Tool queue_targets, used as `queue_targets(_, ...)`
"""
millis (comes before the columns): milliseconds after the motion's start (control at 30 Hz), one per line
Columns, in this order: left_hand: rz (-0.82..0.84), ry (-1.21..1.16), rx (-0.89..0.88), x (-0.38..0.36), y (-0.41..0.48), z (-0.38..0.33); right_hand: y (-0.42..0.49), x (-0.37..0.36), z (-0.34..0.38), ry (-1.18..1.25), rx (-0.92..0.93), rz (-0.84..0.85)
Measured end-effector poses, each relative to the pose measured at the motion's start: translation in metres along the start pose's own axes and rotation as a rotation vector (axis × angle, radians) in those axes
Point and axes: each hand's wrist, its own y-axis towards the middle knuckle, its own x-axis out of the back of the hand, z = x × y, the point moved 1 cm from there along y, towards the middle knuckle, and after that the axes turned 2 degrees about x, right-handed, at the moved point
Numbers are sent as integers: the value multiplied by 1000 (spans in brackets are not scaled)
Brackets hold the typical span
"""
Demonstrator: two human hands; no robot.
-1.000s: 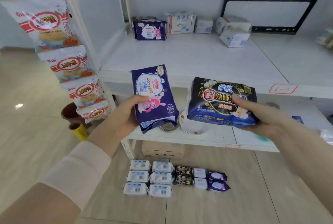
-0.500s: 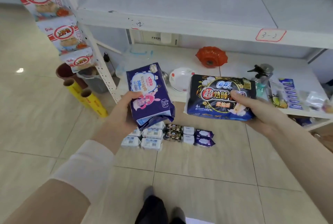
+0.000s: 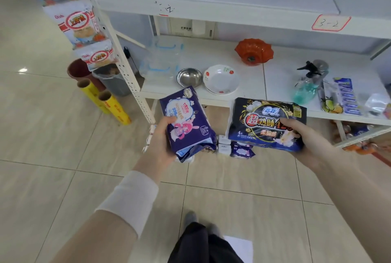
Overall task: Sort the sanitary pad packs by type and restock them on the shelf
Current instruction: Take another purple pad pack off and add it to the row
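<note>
Two boards of a white metal shelf [image 3: 232, 15] span the top of the view, w/ tiled floor [image 3: 63, 157] beneath. A strip of snack bags [image 3: 80, 26] hangs at the shelf's left post, and yellow rolls [image 3: 114, 106] lean near its foot. A person holds two sanitary pad packs in front of the lower board, over the floor and clear of the shelf. The right hand [image 3: 304, 138] grasps the bigger black-and-navy pack [image 3: 262, 119], thumb across its face & fingers under it. The left hand [image 3: 160, 142] grips the smaller purple pack [image 3: 186, 119] w/ a pink rabbit print, tilted, thumb on the front. On the lower board sit a spray bottle [image 3: 309, 85], an orange bowl [image 3: 254, 51], and a white dish [image 3: 221, 78] just beside a steel bowl [image 3: 189, 76]. Small floor packs [image 3: 241, 151], white & purple, lie close together below the hands, partly hidden.
</note>
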Motion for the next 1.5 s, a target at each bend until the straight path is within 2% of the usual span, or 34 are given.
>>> queue_targets(333,1,-173,-89,22,28,15,15,-2,-29,-8,-35,56)
queue_targets(700,-59,-213,-98,-12,73,47,69,38,-6,-69,-73,89)
queue_targets(833,-85,-279,-145,-22,95,76,97,65,-3,-72,-85,112)
queue_targets(1033,-184,-354,-151,-16,133,133,139,105,-26,-28,-224,119)
queue_targets(1233,-231,-375,-113,37,180,200,192,139,-87,-37,-323,83)
queue_targets(1500,-356,-374,-58,164,273,315,296,175,-238,-197,-330,61)
